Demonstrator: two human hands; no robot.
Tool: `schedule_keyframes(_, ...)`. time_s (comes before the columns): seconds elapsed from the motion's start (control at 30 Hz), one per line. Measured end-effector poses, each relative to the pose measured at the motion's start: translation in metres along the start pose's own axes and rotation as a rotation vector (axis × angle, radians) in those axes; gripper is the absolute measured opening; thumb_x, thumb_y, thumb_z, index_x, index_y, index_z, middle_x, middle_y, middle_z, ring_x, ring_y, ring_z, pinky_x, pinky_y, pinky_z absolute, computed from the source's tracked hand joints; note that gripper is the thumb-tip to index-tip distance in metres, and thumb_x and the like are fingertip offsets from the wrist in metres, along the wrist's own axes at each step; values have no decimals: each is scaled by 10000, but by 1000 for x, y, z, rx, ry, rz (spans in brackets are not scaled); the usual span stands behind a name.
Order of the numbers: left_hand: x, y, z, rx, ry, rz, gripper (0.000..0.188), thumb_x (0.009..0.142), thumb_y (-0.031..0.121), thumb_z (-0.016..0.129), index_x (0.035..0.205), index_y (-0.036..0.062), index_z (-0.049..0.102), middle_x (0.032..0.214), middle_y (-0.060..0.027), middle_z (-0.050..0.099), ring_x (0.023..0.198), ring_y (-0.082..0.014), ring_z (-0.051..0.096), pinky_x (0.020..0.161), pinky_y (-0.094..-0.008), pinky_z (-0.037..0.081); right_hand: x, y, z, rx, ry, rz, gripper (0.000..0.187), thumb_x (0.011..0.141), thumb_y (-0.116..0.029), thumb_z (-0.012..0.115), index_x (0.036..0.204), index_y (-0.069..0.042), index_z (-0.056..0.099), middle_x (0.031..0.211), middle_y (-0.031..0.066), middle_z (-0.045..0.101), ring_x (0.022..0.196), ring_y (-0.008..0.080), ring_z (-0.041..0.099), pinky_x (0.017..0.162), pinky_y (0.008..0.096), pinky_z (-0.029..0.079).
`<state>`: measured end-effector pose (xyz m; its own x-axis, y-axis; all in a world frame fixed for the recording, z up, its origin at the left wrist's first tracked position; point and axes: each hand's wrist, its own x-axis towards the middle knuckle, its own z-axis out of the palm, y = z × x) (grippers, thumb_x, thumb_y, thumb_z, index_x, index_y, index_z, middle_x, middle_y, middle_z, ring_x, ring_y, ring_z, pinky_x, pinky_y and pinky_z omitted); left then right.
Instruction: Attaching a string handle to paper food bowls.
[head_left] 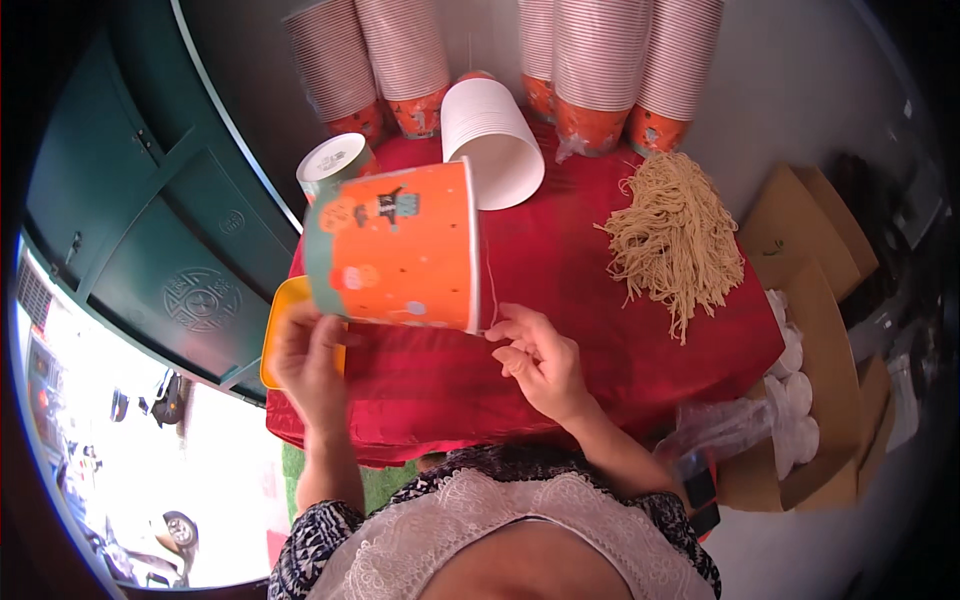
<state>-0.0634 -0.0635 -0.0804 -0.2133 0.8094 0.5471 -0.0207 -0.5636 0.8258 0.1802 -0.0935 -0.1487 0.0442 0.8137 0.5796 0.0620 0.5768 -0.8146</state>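
Observation:
A large orange paper bucket (415, 245) with a green base and printed figures lies on its side in the air, its white rim facing right. My left hand (312, 355), blurred by motion, is closed round its lower left part. At the rim's lower edge, my right hand (540, 365) pinches a thin string (492, 285), which hangs beside the rim. The bundle of tan strings (675, 235) lies on the red-covered table (560, 275) to the right.
Behind the held bucket, nested white paper buckets (492, 140) lie on their side. An upturned bucket (335, 160) stands at left. Several tall wrapped stacks (600, 70) line the back. A yellow container (270, 350) sits beside my left hand; a cardboard box (830, 390) stands right.

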Motion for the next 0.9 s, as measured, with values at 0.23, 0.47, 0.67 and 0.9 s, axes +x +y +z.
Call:
schedule_keyframes(0.23,95,42,-87,873,251,579,48,904,8,659,945,30,648,840,-12,599,719,-71,599,634,-207,474,-12,6,-35,-73,12,112,287,1029,-161,534,1223,48,572,898,99,697,602,73,562,544,204,463)
schedule_keyframes(0.47,206,18,-93,1132,178,508,146,884,184,658,953,56,674,938,-82,644,812,-259,662,759,-342,508,-30,21,-44,-150,67,182,210,1020,-113,528,1104,50,630,834,79,697,585,71,567,508,207,451)
schedule_keyframes(0.67,260,-15,-71,1194,49,488,200,835,212,684,968,63,696,967,-113,680,885,-302,679,785,-384,523,-36,24,-40,-196,65,209,195,1012,-87,526,1077,55,642,809,81,698,579,75,570,511,212,456)
schedule_keyframes(0.9,275,-37,-32,1186,-64,441,171,844,182,668,971,69,678,983,-114,665,902,-325,662,797,-417,516,-38,23,-39,-219,76,221,192,1004,-99,545,1048,53,655,779,72,692,562,79,571,508,226,465)
